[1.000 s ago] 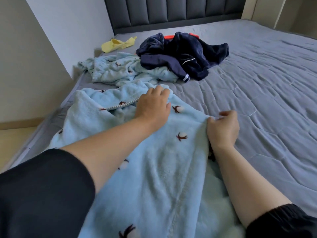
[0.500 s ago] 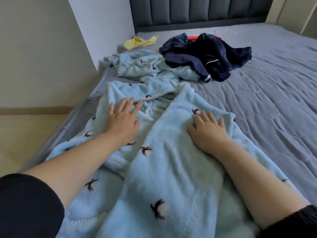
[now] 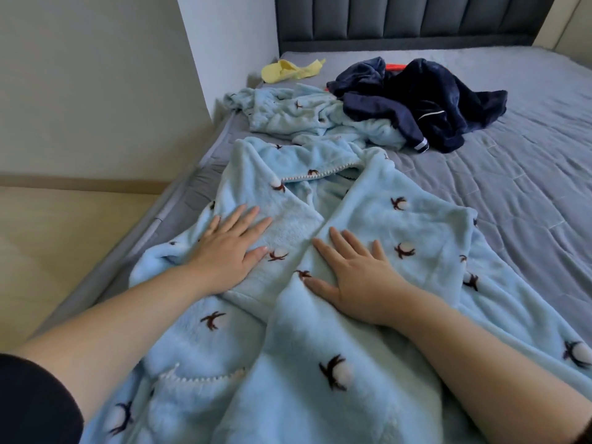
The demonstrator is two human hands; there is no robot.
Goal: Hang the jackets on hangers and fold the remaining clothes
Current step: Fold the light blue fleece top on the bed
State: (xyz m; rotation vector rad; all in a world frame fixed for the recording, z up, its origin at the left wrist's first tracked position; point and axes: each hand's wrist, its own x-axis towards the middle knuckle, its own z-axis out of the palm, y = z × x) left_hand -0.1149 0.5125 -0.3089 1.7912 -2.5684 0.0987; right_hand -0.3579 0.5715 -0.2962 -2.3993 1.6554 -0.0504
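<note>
Right, the blue robe point(image 3: 416, 225) is spread front-up across the centre and lower frame, on the left side of the bed point(image 3: 528, 193), collar toward the top. Your left hand point(image 3: 230, 251) lies palm down on the left front panel, fingers straight and spread, gripping nothing. Your right hand point(image 3: 355, 277) does the same on the right panel, just beside the opening, fingers straight and slightly fanned. Flat palms suit fleece: you're likely pressing the two fronts flat and lining up the edges so it lies square before folding or hanging. The left panel's edge looks turned back with the lining showing, and probably needs flipping.

Upper centre: a second blue heap point(image 3: 304, 116) touches a navy heap point(image 3: 432, 97), both crumpled. A red strip point(image 3: 394, 66) peeks from behind the navy, maybe a hanger, can't tell. A yellow cloth point(image 3: 288, 70) lies at the bed's upper left.
</note>
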